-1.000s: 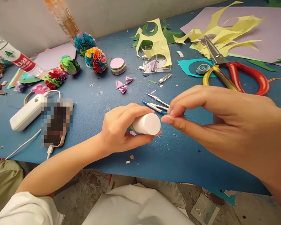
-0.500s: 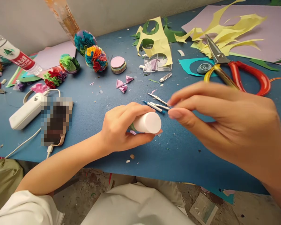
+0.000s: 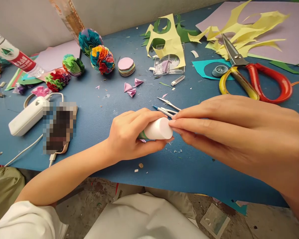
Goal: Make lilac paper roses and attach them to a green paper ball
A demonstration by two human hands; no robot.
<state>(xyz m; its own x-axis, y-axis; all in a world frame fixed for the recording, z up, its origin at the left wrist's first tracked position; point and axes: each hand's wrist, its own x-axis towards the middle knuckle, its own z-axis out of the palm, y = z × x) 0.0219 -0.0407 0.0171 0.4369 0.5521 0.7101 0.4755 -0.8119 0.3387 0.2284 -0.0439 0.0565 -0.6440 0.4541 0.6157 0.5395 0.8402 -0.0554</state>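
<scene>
My left hand [image 3: 128,134] is closed around a white cylindrical tube [image 3: 154,130], its round white end facing right and a bit of green label showing. At the rim of that end are the fingertips of my right hand [image 3: 229,132], which are pressed together. Whether a small thing is between them is hidden. Just beyond lies a drawing compass [image 3: 163,110], blue and white, next to a slim metal-tipped tool [image 3: 167,102], both partly covered by my right hand. Folded purple paper pieces [image 3: 132,88] rest farther back, near a stack of paper circles [image 3: 126,67].
Large red-handled scissors [image 3: 269,83] lie at the right beside yellow paper scraps [image 3: 259,30]. Ruffled paper balls [image 3: 102,59] stand at the back left. A phone [image 3: 59,127], a white power adapter [image 3: 30,116] and a water bottle [image 3: 17,58] are on the left.
My right hand has moved left and its fingertips have come up to the tube's white end. My left hand keeps its hold on the tube, nearly still.
</scene>
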